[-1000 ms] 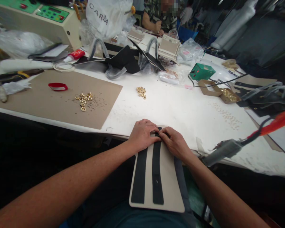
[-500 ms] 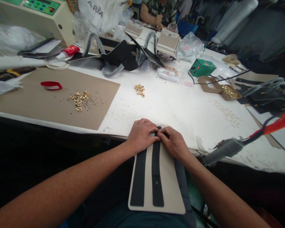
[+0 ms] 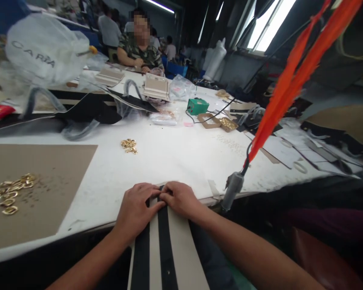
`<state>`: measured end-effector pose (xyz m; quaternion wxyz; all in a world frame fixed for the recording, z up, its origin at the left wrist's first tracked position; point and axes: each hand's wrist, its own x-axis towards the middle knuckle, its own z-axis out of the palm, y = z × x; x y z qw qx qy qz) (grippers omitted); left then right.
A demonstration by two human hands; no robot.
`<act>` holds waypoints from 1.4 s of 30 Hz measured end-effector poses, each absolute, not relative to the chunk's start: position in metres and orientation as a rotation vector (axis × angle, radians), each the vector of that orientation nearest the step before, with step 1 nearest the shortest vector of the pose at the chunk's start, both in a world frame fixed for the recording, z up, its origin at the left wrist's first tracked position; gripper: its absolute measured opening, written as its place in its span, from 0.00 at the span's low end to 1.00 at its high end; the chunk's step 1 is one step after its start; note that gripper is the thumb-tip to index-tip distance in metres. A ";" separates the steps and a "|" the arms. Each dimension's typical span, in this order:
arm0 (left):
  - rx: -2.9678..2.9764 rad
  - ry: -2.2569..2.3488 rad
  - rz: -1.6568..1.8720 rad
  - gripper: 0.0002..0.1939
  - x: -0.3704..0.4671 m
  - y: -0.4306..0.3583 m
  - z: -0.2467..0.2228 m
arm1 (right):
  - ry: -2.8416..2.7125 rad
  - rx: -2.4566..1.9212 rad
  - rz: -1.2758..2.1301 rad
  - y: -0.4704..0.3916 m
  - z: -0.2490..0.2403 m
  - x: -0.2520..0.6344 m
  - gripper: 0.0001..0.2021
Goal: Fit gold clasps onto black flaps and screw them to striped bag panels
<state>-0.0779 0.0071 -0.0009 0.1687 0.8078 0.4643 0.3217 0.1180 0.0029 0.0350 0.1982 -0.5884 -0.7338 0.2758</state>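
A beige panel (image 3: 184, 249) with two black strips slopes from the table's front edge down over my lap. My left hand (image 3: 139, 207) lies over the panel's far end, its thumb and fingers closing on the right-hand black strip (image 3: 165, 233). Right beside it, my right hand (image 3: 178, 197) pinches the same strip near its far end. The fingertips of both hands nearly meet there and hide the strip's tip. A small dark hole shows lower on that strip.
Gold rings (image 3: 13, 191) lie on a brown sheet (image 3: 69, 173) at left, more gold pieces (image 3: 129, 146) mid-table. A grey tool (image 3: 232, 189) hangs by an orange cord at the right. Black bag parts (image 3: 90, 108), a green box (image 3: 198, 106) and a person (image 3: 140, 50) are beyond.
The view has tilted up and turned right, bringing windows and more of the room into sight. Both hands keep the same hold at the panel's far end.
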 end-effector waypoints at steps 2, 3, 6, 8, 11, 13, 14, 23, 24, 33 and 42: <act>2.309 1.316 0.916 0.12 -0.079 0.009 -0.002 | -2.068 -1.624 0.757 0.002 0.034 0.119 0.02; 2.316 1.315 0.918 0.12 -0.079 0.010 -0.003 | -2.073 -1.612 0.747 0.002 0.034 0.119 0.01; 2.347 1.310 0.929 0.13 -0.081 0.013 -0.006 | -2.063 -1.598 0.727 -0.001 0.036 0.120 0.02; 2.374 1.292 0.932 0.13 -0.082 0.015 -0.009 | -2.056 -1.593 0.724 -0.004 0.038 0.121 0.02; 2.413 1.265 0.932 0.13 -0.084 0.019 -0.010 | -2.019 -1.549 0.727 -0.008 0.039 0.123 0.04; 2.430 1.260 0.935 0.13 -0.084 0.021 -0.009 | -1.967 -1.478 0.739 -0.008 0.038 0.126 0.05; 2.432 1.260 0.936 0.13 -0.083 0.021 -0.008 | -1.930 -1.435 0.752 -0.009 0.038 0.128 0.06; 2.284 1.323 0.893 0.12 -0.073 0.003 0.009 | -1.466 -1.416 0.614 -0.083 0.075 0.185 0.11; 2.270 1.324 0.896 0.11 -0.072 0.002 0.009 | -1.392 -1.489 0.542 -0.094 0.078 0.200 0.12; 2.186 1.368 0.936 0.14 -0.069 -0.006 0.006 | -1.103 -2.100 0.310 -0.094 0.032 0.296 0.40; 2.269 1.321 0.962 0.13 -0.071 -0.012 -0.001 | -1.087 -1.607 0.642 -0.072 0.064 0.226 0.20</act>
